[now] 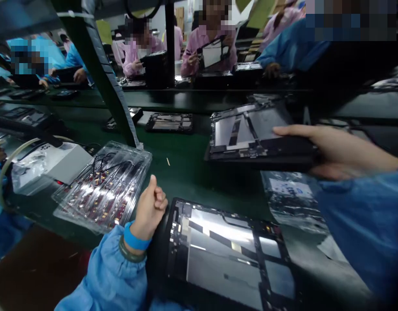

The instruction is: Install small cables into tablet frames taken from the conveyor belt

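My right hand [335,149] grips an opened tablet [260,129] by its right side, thumb on top, and holds it tilted above the bench. The tablet's inside faces up, with a silvery panel, dark flat cables and a black frame. My left hand [151,203], with a blue band at the wrist, has its fingers curled in and its thumb pointing up; nothing shows in it. Just right of that hand, a second opened tablet [224,259] lies on the bench, its silvery inside and flat cables exposed. Its lower edge runs out of view.
Clear plastic trays [104,185] of small reddish boards and black wires lie left, beside a white box [56,164]. Plastic bags [292,194] lie right. A green post [101,73] rises ahead. Another open tablet [169,122] rests on the green bench [186,172]. Co-workers sit opposite.
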A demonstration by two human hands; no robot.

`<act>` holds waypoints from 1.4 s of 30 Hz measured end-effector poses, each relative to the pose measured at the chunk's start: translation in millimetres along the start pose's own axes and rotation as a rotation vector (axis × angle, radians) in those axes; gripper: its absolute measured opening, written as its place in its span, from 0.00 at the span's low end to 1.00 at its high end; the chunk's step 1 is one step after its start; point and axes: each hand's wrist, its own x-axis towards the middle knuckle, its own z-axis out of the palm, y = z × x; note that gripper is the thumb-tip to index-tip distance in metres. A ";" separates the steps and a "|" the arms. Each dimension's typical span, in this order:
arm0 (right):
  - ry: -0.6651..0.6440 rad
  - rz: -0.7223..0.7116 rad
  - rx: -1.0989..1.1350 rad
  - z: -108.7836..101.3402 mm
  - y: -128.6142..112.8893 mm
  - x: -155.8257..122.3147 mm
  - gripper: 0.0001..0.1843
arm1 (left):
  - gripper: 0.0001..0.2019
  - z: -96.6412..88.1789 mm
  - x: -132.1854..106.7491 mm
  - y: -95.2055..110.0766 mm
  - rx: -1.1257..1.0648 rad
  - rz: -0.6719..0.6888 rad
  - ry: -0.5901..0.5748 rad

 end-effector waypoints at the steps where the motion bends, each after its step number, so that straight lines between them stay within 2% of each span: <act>1: -0.097 0.180 0.047 -1.9 1.8 -17.9 0.10 | 0.11 0.4 -1.1 -0.1 0.005 -0.008 -0.044; 2: -0.139 0.306 0.099 -2.6 5.3 -35.5 0.11 | 0.14 1.8 -3.3 -0.8 0.010 -0.002 -0.090; 3: -0.158 0.386 0.153 -2.2 10.8 -52.3 0.10 | 0.24 4.2 -6.5 -2.2 0.016 0.011 -0.137; 5: -0.180 0.428 0.253 2.5 27.5 -83.4 0.08 | 0.37 11.2 -15.0 -7.3 0.039 0.002 -0.258; 7: -0.215 0.409 0.326 10.2 49.0 -109.3 0.12 | 0.42 19.3 -24.7 -14.6 0.099 -0.026 -0.348; 9: -0.187 0.290 0.350 14.8 70.4 -128.1 0.17 | 0.42 26.1 -32.6 -20.7 0.198 0.005 -0.313; 11: -0.237 0.137 0.212 8.5 87.8 -137.3 0.18 | 0.37 28.7 -36.3 -20.9 0.279 0.109 -0.184; 13: -0.271 0.005 0.010 -12.1 99.7 -136.4 0.17 | 0.32 25.1 -35.4 -12.6 0.329 0.182 -0.093; 14: -0.221 -0.056 -0.042 -27.0 104.0 -132.9 0.15 | 0.31 21.3 -33.5 -5.7 0.349 0.186 -0.089; 15: -0.114 -0.116 -0.031 -43.8 107.5 -128.1 0.14 | 0.30 16.7 -31.1 2.2 0.384 0.169 -0.097; 17: 0.162 -0.224 0.133 -77.7 113.6 -117.3 0.12 | 0.28 7.7 -25.7 17.5 0.484 0.083 -0.132; 18: 0.249 -0.253 0.213 -92.4 116.9 -112.5 0.11 | 0.27 4.4 -23.4 23.4 0.543 0.027 -0.156; 19: 0.297 -0.262 0.264 -104.4 120.7 -108.6 0.13 | 0.26 2.3 -21.6 27.6 0.613 -0.028 -0.183; 21: 0.307 -0.238 0.283 -118.7 130.3 -104.1 0.17 | 0.27 1.4 -19.2 30.3 0.780 -0.104 -0.246; 23: 0.280 -0.200 0.245 -121.4 141.9 -103.4 0.22 | 0.28 2.8 -17.1 27.5 0.940 -0.096 -0.288; 25: 0.239 -0.171 0.201 -117.5 153.4 -104.3 0.22 | 0.30 3.9 -13.4 22.7 1.070 -0.012 -0.295; 27: 0.195 -0.159 0.147 -112.7 162.8 -104.2 0.20 | 0.29 3.7 -8.8 18.6 1.182 0.176 -0.266; 29: 0.161 -0.168 0.082 -109.8 169.5 -101.5 0.19 | 0.25 3.8 -6.2 16.3 1.277 0.424 -0.240; 31: 0.141 -0.199 0.006 -109.0 174.5 -96.2 0.18 | 0.20 5.5 -7.8 15.4 1.276 0.579 -0.227; 33: 0.150 -0.241 -0.069 -109.1 179.2 -89.7 0.17 | 0.14 8.7 -13.0 15.1 1.245 0.590 -0.195; 36: 0.206 -0.293 -0.157 -109.7 187.2 -82.1 0.14 | 0.04 12.4 -19.8 15.7 1.216 0.622 -0.065; 40: 0.316 -0.324 -0.223 -112.2 197.2 -78.8 0.13 | 0.10 9.9 -15.5 16.6 1.142 0.671 0.052; 42: 0.348 -0.329 -0.235 -113.8 200.7 -77.8 0.13 | 0.14 6.6 -9.2 15.3 1.209 0.667 0.112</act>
